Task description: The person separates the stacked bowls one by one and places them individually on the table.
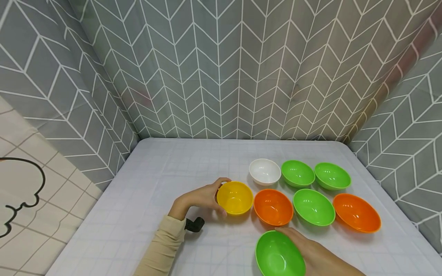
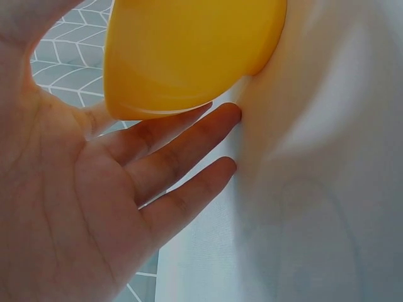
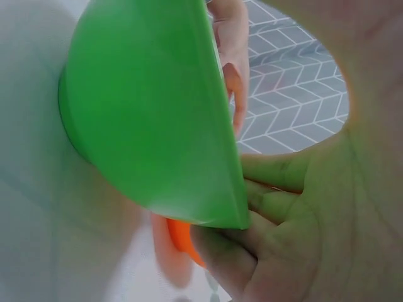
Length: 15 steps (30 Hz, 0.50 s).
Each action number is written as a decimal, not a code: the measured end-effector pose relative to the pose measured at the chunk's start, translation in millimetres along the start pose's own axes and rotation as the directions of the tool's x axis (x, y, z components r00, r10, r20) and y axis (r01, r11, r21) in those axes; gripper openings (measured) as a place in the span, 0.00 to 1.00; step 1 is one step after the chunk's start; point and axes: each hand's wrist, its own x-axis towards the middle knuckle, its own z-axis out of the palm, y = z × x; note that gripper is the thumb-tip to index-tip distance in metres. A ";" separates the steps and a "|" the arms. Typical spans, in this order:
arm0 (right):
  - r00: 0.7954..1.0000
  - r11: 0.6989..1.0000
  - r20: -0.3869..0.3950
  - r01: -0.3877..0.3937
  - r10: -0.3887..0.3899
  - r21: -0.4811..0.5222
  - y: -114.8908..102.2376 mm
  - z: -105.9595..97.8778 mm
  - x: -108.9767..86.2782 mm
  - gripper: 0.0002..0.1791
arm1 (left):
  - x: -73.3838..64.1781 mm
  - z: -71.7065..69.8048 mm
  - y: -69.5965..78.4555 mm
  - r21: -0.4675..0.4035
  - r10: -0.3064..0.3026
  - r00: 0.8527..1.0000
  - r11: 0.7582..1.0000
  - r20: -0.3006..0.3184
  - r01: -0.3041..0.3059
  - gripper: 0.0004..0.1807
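On the left of the group in the head view, a yellow bowl [image 1: 235, 198] stands upright with its mouth up. My left hand [image 1: 206, 197] holds it from the left, thumb on the near side and fingers round the far side. Its lower fingers [image 2: 182, 204] stretch below the bowl in the left wrist view. Nearest to me is a green bowl [image 1: 280, 255], cut off by the frame's bottom edge. My right hand [image 1: 304, 247] grips that bowl from the right, fingers along its far rim; in the right wrist view its fingertips are partly hidden behind the bowl [image 3: 151, 113].
Beyond my right hand stand an orange bowl [image 1: 273, 207], a green bowl [image 1: 314, 207] and another orange bowl [image 1: 357, 213]. Behind them are a white bowl [image 1: 264, 172] and two green bowls [image 1: 297, 173]. A white cloth covers the table [image 1: 145, 184]; patterned curtains [image 1: 221, 69] surround it.
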 end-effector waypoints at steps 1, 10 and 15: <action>1.000 1.000 0.000 0.013 -0.013 -0.016 0.4 -0.3 0.3 0.52 | -0.4 -0.1 0.1 -0.001 0.000 1.000 1.000 -0.002 0.000 0.57; 0.996 0.972 -0.052 0.056 -0.069 -0.226 1.9 0.3 -0.3 0.52 | -2.4 1.0 3.4 0.000 -0.028 0.999 1.000 -0.016 0.028 0.57; 0.993 0.928 -0.117 -0.064 0.023 -0.367 10.1 -6.0 -2.7 0.58 | -1.1 1.4 3.8 -0.007 -0.021 1.000 1.000 -0.004 0.021 0.57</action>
